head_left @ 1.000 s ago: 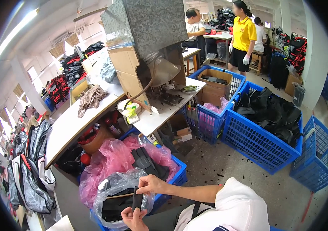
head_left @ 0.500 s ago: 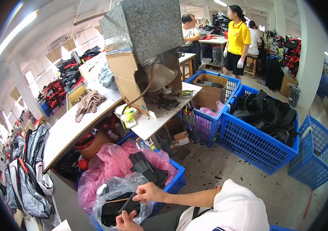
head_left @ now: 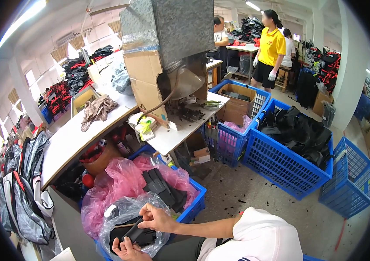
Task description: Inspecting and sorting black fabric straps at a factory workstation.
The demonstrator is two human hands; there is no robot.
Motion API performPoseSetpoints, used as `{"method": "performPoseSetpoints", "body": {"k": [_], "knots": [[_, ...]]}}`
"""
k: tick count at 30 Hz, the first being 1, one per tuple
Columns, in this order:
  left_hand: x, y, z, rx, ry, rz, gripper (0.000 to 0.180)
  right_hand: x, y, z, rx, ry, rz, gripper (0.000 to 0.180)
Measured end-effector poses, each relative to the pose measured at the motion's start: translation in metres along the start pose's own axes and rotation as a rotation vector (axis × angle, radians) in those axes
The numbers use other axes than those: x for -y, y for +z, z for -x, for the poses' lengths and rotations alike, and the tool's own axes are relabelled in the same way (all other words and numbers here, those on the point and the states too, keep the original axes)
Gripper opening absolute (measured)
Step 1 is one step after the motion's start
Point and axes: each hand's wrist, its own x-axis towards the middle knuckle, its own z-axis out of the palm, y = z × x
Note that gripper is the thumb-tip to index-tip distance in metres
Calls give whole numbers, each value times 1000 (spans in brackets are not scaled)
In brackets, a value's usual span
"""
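Observation:
A small flat black piece of material (head_left: pixel 135 231) is held over a clear plastic bag (head_left: pixel 108 228) in front of me. My right hand (head_left: pixel 158 219) pinches its upper end between thumb and fingers. Its lower end is gripped by my left hand (head_left: pixel 127 250), which is partly cut off by the lower edge. More black pieces (head_left: pixel 149 238) lie inside the clear bag under my hands. Just beyond, a pink plastic bag (head_left: pixel 122 182) with a stack of black strips (head_left: pixel 162 188) fills a blue crate (head_left: pixel 199 201).
A white bench (head_left: pixel 65 145) bears a checked cloth (head_left: pixel 99 112). A metal-hooded machine (head_left: pixel 185 32) stands on a worktable (head_left: pixel 167 142). At right are a blue crate of black pieces (head_left: pixel 287 176) and another blue crate (head_left: pixel 350 191). A person in yellow (head_left: pixel 272 45) stands beyond.
Both hands have shifted slightly left and lower with the black piece, which now tilts over the clear bag. The view has turned slightly.

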Motion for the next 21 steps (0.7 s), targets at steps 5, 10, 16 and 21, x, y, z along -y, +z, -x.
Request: {"method": "performPoseSetpoints", "body": {"k": [5, 10, 16, 21], "knots": [[-9, -7, -14, 327, -438, 197, 13, -23, -1, -20, 170, -248, -20, 34], [29, -22, -23, 552, -183, -180, 12, -35, -8, -31, 429, 337, -200, 26], [46, -20, -15, 409, 7, -194, 5, -52, 1, -35, 256, -21, 68, 25], [7, -24, -13, 753, -710, -36, 2, -36, 4, -45, 518, -55, -14, 16]]}}
